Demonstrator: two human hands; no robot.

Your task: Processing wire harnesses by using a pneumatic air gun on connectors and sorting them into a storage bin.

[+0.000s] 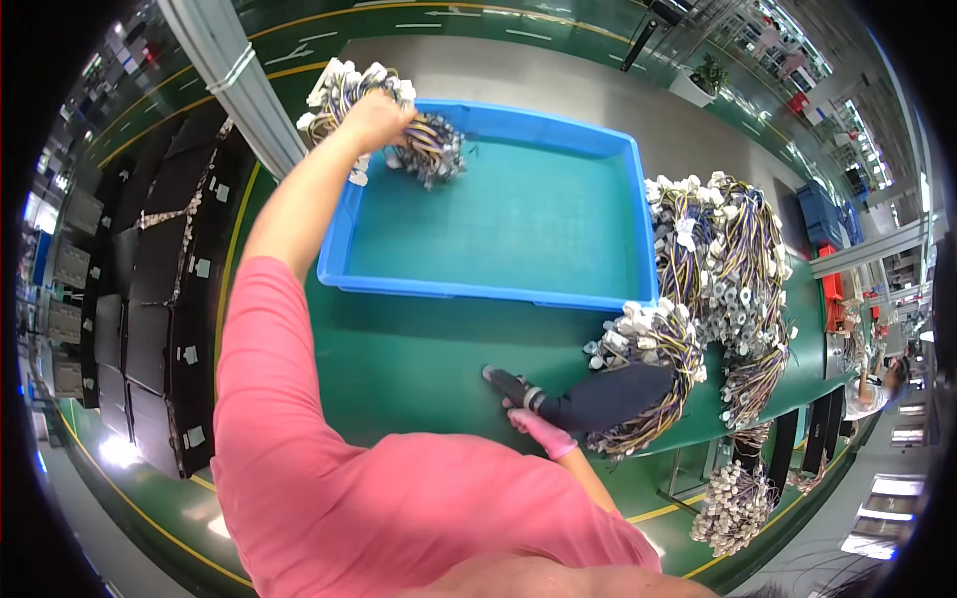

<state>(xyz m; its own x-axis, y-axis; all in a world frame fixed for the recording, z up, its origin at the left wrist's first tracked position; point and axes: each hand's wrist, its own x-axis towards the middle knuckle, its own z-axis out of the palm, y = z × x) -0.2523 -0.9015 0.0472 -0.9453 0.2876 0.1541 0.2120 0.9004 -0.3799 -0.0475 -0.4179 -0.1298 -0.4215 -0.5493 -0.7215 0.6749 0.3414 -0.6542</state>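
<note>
My left hand [379, 120] is closed around a thick bundle of wire harnesses [437, 145] over the far left corner of a blue tray [478, 291]. White connectors [344, 88] stick out on one side of the fist, and grey ends hang over the tray on the other. Near the table's front edge, my right hand [543, 434] wears a pink glove. Its fingers are curled against a black paddle-shaped thing [613, 399] with a grey band and a narrow grey-tipped end; I cannot make out its exact kind. Behind that thing lies another harness bundle [648, 339].
More wire harnesses [733, 264] are heaped along the tray's right side on the green table [419, 369]. A harness cluster [733, 508] hangs below the table edge. A grey post [234, 75] rises at the far left, and black boxes [150, 309] stand left of the table.
</note>
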